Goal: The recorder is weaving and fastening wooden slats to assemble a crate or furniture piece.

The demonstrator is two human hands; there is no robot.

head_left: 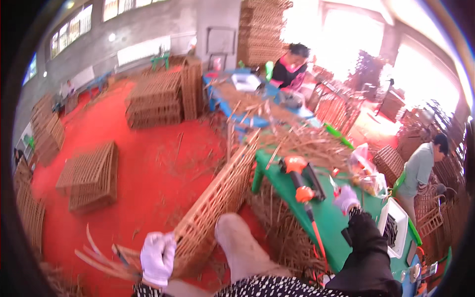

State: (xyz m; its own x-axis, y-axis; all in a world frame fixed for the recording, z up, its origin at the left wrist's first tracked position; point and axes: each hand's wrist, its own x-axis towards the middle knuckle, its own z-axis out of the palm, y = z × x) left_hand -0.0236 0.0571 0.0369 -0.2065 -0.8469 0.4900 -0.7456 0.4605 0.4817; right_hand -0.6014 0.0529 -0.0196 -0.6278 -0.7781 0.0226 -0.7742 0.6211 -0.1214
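My left hand [158, 258], in a white glove, is closed at the near end of a long brown woven basket [213, 198], its fingers at the rim. The basket stands tilted beside my knee, its far end near the table's corner. Loose strips [106, 265] fan out to the left of that hand. My right hand [346, 199], also gloved, is over the green table [326, 220] with its fingers drawn in. A small tool with a red part [335, 187] shows at its fingertips, too blurred to name. Left of it lies an orange and black nail gun [299, 178] with an orange hose.
A white tray [394, 227] of dark pieces stands right of my forearm. Plastic bags [368, 173] and scattered strips [307, 146] cover the table's far part. Stacked woven baskets [156, 99] stand on the red floor [143, 163]. One person works across the table, another at right.
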